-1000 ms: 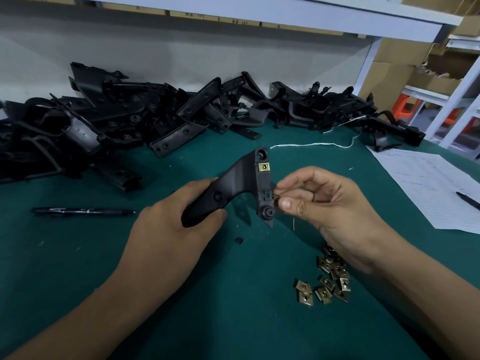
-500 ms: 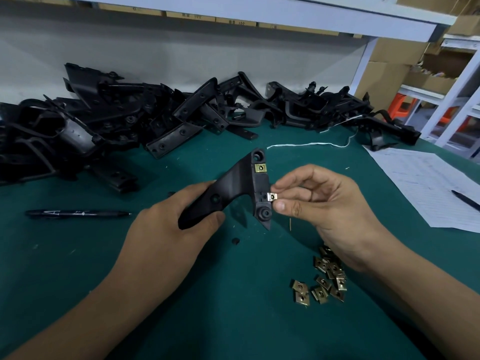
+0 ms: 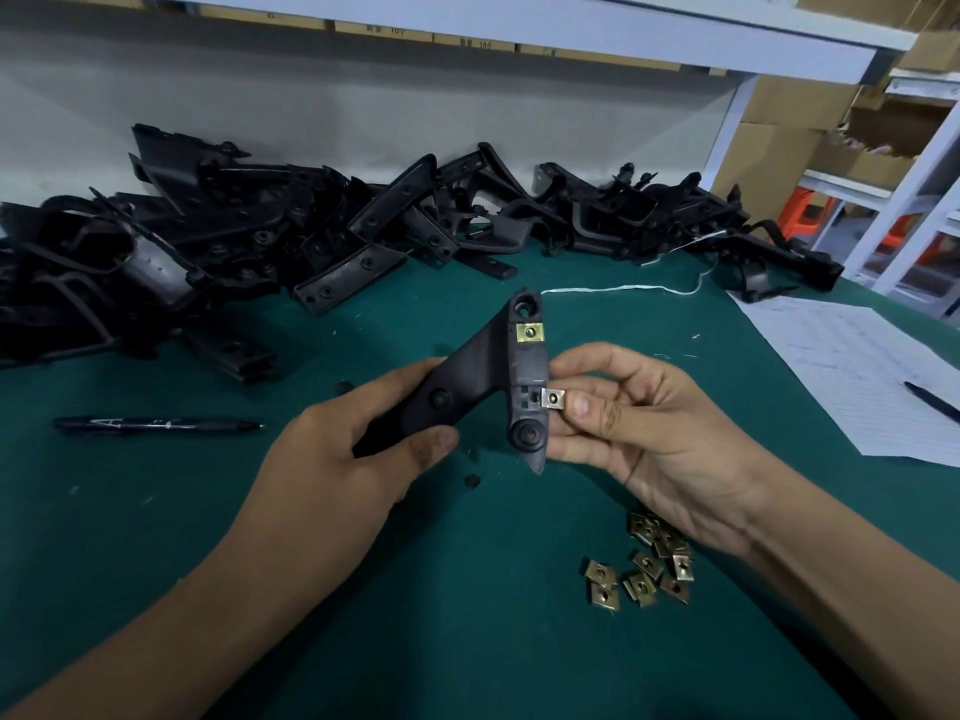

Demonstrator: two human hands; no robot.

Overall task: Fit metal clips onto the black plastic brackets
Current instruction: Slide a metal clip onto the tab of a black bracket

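My left hand [image 3: 337, 459] grips the lower arm of a black plastic bracket [image 3: 488, 371], held above the green table. One brass-coloured metal clip [image 3: 530, 333] sits fitted near the bracket's top. My right hand [image 3: 649, 433] pinches a second metal clip [image 3: 554, 398] between thumb and fingers, against the bracket's right edge at mid height. Several loose clips [image 3: 644, 569] lie on the table below my right wrist. A long pile of black brackets [image 3: 311, 241] fills the back of the table.
A black pen [image 3: 156, 424] lies at the left. A sheet of paper [image 3: 852, 371] with another pen [image 3: 932, 402] lies at the right. A white string [image 3: 623, 289] runs along the table behind the bracket. Small black bits [image 3: 471, 481] lie under it. Shelving and boxes stand far right.
The second clip has turned flat-side toward me and now shows clearly at the bracket's right edge. Both hands and the bracket stay almost in place.
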